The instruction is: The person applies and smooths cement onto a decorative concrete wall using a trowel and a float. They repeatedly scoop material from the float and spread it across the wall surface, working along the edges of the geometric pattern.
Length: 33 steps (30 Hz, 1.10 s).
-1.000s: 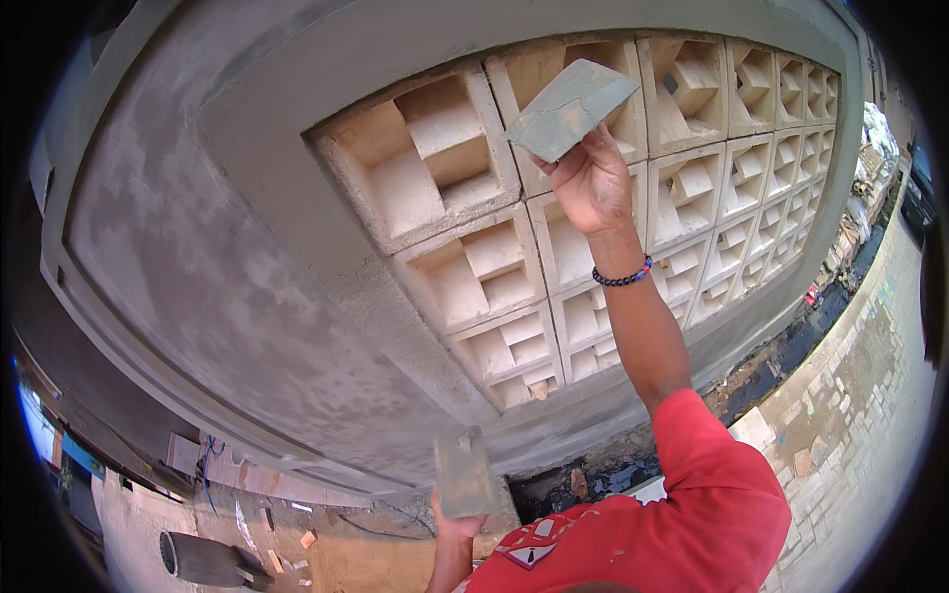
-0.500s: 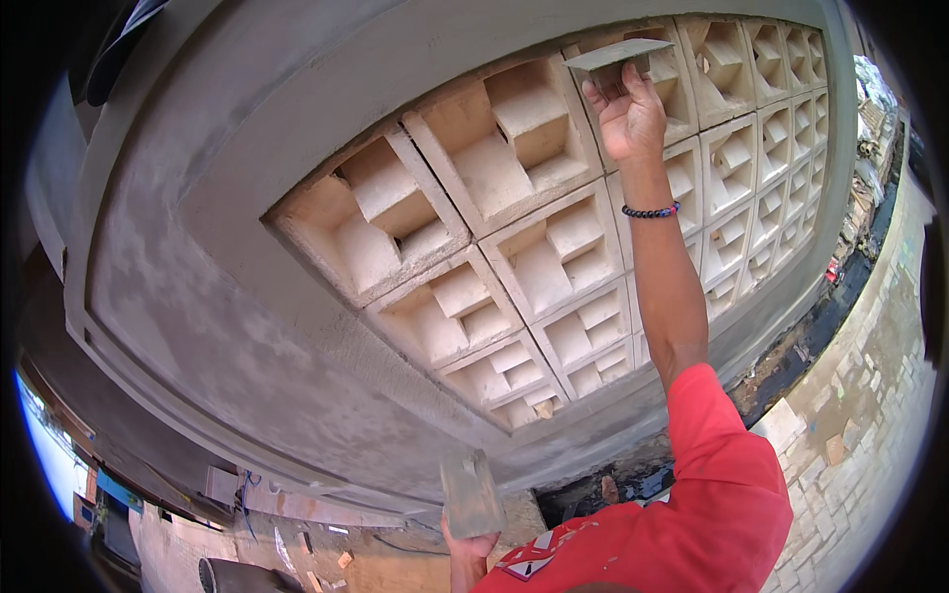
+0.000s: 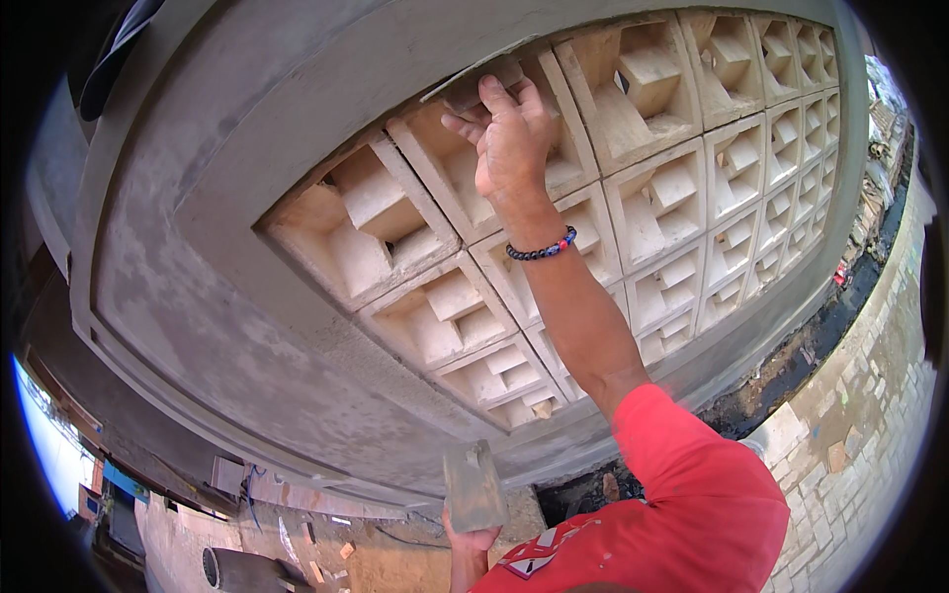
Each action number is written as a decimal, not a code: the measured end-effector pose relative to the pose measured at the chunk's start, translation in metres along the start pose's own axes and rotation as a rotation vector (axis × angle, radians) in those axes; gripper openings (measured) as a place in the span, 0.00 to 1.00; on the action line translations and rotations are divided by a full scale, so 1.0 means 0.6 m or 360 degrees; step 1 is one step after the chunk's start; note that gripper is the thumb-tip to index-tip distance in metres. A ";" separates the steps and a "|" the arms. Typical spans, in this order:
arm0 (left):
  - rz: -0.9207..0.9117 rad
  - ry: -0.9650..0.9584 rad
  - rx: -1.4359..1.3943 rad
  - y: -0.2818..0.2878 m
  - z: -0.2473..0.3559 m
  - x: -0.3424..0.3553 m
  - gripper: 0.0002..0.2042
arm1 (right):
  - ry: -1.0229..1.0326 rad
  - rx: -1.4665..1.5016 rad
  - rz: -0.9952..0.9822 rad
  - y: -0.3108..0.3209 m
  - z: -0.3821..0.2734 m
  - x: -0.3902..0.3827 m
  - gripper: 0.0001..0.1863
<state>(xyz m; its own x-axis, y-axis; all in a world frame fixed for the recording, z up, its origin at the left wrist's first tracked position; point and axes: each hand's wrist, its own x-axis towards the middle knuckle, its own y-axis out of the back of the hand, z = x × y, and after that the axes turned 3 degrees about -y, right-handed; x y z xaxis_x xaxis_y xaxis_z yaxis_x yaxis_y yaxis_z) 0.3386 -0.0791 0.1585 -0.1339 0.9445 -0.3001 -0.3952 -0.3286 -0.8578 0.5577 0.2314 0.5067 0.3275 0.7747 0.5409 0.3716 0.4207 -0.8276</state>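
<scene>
- Since half a second ago, the right hand (image 3: 511, 143) has swung from the upper right of the frame toward upper centre, and the wall of blocks has slid rightward with the view.
- Right-hand fingers (image 3: 494, 101) lie close together, clamped over the flat grey steel trowel (image 3: 473, 87), whose thin edge meets the top seam of the pale square concrete ventilation blocks (image 3: 652, 188).
- Just above that seam runs the grey plastered wall frame (image 3: 247, 178).
- A dark beaded bracelet (image 3: 542, 249) circles the right wrist; the red sleeve (image 3: 692, 484) fills the lower right.
- At bottom centre, the left hand (image 3: 469, 542) grips a mortar-smeared grey rectangular hawk board (image 3: 474, 487) from below, fingers curled around it.
</scene>
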 end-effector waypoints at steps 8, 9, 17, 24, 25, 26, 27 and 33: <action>-0.0034 -0.0034 0.0015 -0.014 -0.015 0.014 0.18 | 0.0129 -0.0457 -0.0272 0.045 -0.025 -0.083 0.20; -0.0052 -0.0015 0.0000 -0.018 -0.016 0.009 0.18 | 0.0371 -0.0521 -0.0177 0.064 -0.063 -0.053 0.20; 0.0234 0.0040 -0.0079 -0.011 -0.020 0.022 0.15 | 0.1536 -0.1999 0.0451 0.134 -0.331 0.181 0.17; -0.0039 0.0049 0.0074 -0.049 -0.023 0.041 0.17 | 0.1409 -0.2368 0.0411 0.135 -0.330 0.235 0.20; -0.0085 0.0065 0.0069 -0.050 -0.029 0.039 0.18 | 0.1245 -0.2285 0.0279 0.108 -0.309 0.203 0.20; -0.0116 0.0093 0.0078 -0.046 -0.031 0.042 0.18 | 0.1076 -0.2123 0.0172 0.062 -0.279 0.146 0.20; -0.0176 0.0127 0.0102 -0.045 -0.031 0.056 0.18 | 0.1655 -0.2488 -0.0032 0.090 -0.233 0.176 0.16; -0.0141 0.0216 0.0116 -0.064 -0.048 0.063 0.18 | 0.1447 -0.2003 -0.0447 0.093 -0.196 0.102 0.16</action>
<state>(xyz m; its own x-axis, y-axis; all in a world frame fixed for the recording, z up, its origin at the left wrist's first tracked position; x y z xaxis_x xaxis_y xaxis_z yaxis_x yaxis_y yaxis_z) 0.3749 -0.0306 0.1681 0.0267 0.9589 -0.2823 -0.4656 -0.2380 -0.8524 0.7006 0.2469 0.5113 0.3458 0.0168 0.9381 0.8109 -0.5084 -0.2898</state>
